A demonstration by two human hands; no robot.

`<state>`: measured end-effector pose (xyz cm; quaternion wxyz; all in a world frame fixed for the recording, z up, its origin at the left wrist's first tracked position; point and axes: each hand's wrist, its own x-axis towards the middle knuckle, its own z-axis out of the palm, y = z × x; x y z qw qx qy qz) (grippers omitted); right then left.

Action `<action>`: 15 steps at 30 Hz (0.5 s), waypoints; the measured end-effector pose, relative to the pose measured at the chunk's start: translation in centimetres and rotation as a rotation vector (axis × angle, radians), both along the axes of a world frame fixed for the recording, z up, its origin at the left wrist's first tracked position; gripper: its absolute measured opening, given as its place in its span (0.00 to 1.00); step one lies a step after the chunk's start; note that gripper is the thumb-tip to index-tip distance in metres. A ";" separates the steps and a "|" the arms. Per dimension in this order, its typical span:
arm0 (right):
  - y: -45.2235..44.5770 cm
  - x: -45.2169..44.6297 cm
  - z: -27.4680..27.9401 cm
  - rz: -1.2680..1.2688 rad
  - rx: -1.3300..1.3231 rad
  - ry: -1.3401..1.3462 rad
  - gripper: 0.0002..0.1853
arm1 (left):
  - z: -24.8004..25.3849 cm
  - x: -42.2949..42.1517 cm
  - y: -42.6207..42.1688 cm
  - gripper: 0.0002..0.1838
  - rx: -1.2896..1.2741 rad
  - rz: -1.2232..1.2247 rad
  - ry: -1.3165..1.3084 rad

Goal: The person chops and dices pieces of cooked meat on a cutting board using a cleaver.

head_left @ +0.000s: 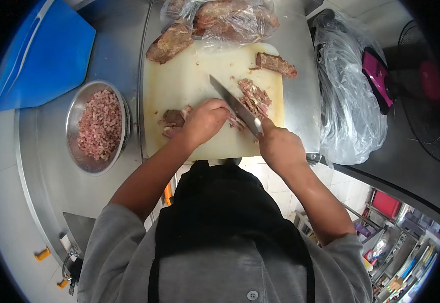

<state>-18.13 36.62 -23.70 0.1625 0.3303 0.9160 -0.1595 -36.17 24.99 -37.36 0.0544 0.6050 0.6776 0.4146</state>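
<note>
My right hand (282, 150) is wrapped round the handle of a kitchen knife (232, 102), its blade pointing up and to the left over the white cutting board (179, 81). Close to the left of the blade, my left hand (207, 121) has its fingers curled down on a piece of meat (236, 122), most of which they hide. Cut meat strips (254, 97) lie to the right of the blade. Left of my left hand are more meat pieces (172, 122). A larger chunk (276, 64) rests at the board's upper right.
Big meat pieces in a clear plastic bag (235, 22) lie at the board's far edge, beside a loose chunk (170, 43). A metal colander (72, 111) of diced meat and a blue container (53, 60) stand left. Plastic bags (348, 96) and a black fan (422, 96) are right.
</note>
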 end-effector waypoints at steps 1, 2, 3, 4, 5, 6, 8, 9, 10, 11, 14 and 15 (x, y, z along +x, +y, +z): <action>-0.1 0.0 1.1 -0.004 -0.004 -0.031 0.12 | 0.2 0.1 -0.2 0.05 -0.003 0.004 -0.019; -0.4 0.2 1.7 -0.015 -0.006 -0.040 0.12 | 0.3 0.2 -0.3 0.05 -0.001 0.000 -0.017; -0.7 0.5 2.0 -0.019 -0.003 -0.040 0.12 | 0.7 0.4 -0.4 0.05 -0.008 0.014 -0.037; -1.0 0.8 2.2 -0.010 -0.012 -0.068 0.12 | 1.0 0.6 -0.4 0.04 -0.015 0.026 -0.060; -1.2 0.9 2.2 -0.001 -0.024 -0.097 0.12 | 0.9 0.7 -0.3 0.04 -0.015 0.023 -0.065; -1.3 1.0 1.8 -0.002 -0.027 -0.101 0.12 | 0.7 0.5 -0.3 0.04 -0.005 -0.012 -0.026; -1.4 0.9 0.8 -0.026 -0.045 -0.095 0.12 | 0.3 0.1 -0.1 0.04 0.000 -0.041 0.014; -1.4 0.8 0.7 -0.023 -0.050 -0.095 0.12 | 0.1 0.0 0.2 0.03 0.013 -0.045 0.027; -1.4 0.8 0.6 -0.019 -0.053 -0.098 0.09 | 0.0 0.1 0.3 0.03 0.026 -0.053 0.039; -1.2 0.8 0.5 -0.014 -0.052 -0.101 0.08 | 0.0 0.1 0.2 0.03 0.024 -0.052 0.037; -1.0 0.3 1.3 -0.014 -0.085 -0.119 0.08 | 0.2 0.0 0.2 0.04 0.016 -0.041 0.006; -1.1 0.3 1.1 -0.013 -0.096 -0.127 0.08 | 0.2 -0.1 0.2 0.04 0.010 -0.057 0.017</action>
